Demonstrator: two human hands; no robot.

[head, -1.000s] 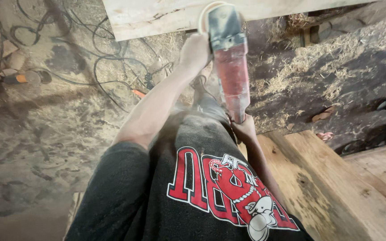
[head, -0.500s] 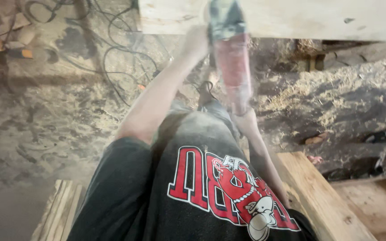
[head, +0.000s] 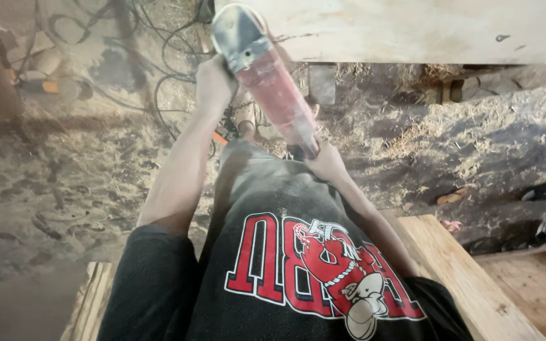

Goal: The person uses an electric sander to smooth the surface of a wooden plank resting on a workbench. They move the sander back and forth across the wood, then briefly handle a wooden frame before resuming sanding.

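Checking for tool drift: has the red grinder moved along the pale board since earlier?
Cannot tell: the red grinder keeps its head at the pale board edge, but the camera shifted.

The pale wooden plank (head: 412, 31) blocks the way ahead across the top. Just below its near edge lies open room above the sawdust-strewn dirt floor (head: 64, 183). Left of the plank, tangled black cables (head: 159, 57) clutter the floor. Well below it to the right, a light wooden board (head: 469, 278) bars passage.
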